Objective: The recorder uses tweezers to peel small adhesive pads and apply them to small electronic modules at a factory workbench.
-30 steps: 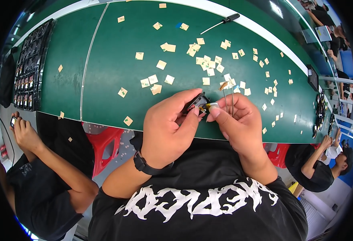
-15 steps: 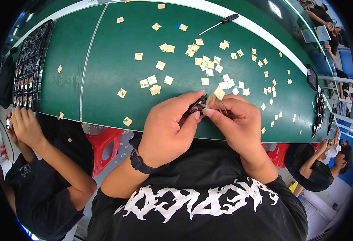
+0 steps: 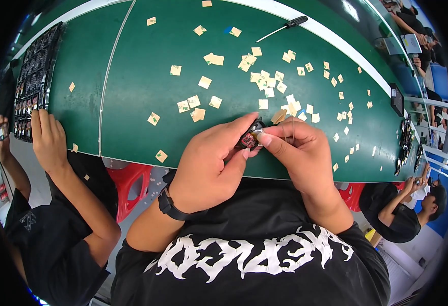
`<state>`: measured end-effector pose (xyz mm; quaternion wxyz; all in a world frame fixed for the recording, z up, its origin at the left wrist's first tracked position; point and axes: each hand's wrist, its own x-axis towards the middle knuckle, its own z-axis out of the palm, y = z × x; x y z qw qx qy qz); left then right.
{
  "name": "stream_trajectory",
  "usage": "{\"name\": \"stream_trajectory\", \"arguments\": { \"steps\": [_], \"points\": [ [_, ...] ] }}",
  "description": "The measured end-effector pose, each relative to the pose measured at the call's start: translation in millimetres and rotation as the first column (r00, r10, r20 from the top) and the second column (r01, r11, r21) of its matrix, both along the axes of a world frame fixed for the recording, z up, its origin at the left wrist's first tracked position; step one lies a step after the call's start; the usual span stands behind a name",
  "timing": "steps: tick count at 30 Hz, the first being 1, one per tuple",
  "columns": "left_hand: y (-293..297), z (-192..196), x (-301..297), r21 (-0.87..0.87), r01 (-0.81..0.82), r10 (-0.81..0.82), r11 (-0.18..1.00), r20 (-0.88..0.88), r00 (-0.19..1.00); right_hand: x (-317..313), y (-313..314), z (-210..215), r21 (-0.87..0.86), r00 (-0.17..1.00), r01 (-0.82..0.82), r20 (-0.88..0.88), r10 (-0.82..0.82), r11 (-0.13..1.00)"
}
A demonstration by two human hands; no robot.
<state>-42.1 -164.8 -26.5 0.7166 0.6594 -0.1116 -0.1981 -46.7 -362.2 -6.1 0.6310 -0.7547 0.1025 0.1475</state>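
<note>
Pinching one small black part (image 3: 248, 136), two hands: left hand (image 3: 211, 166), right hand (image 3: 300, 153).

We see our left hand (image 3: 208, 168) and right hand (image 3: 300, 158) close together at the near table edge, w/ a small black part (image 3: 249, 137) pinched between them; no gap to pass there. Straight ahead the green table (image 3: 132, 76) is strewn w/ tan paper squares (image 3: 264, 84), thickest just beyond the right hand, thinner to the left. Open green strip lies left of the hands, betw. them and the black tray (image 3: 35, 76) at the far left. A neighbor's hand (image 3: 48, 140) rests by that tray, blocking that corner. A screwdriver (image 3: 282, 28) lies far back, well apart. Right edge holds more black parts (image 3: 406, 137).
</note>
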Motion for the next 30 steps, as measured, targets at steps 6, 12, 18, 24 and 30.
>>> {"name": "stream_trajectory", "arguments": {
  "steps": [6,12,18,24,30],
  "points": [
    [6.2,1.3,4.1,0.039,0.095,-0.096,0.995,0.049,0.994,6.9,6.5,4.7,0.219,0.988,0.134,-0.104,-0.113,0.967],
    [5.1,-0.5,1.4,-0.072,0.046,-0.044,0.996,0.026,0.999,14.6,1.0,-0.7,0.142,0.996,0.051,-0.085,-0.04,0.989],
    [5.3,-3.0,0.2,-0.099,0.046,-0.046,0.994,0.001,0.999,23.5,-6.9,8.1,0.082,0.972,-0.106,-0.201,0.121,0.991],
    [4.7,-2.9,-0.4,-0.201,0.042,-0.054,0.979,-0.054,0.997,19.0,-6.7,-0.1,0.293,0.969,-0.146,-0.15,0.197,0.945],
    [-24.2,7.9,-14.6,-0.367,-0.242,0.175,0.898,-0.206,0.963,5.0,4.3,5.6,0.572,0.994,0.066,-0.11,-0.003,0.817]
  ]
}}
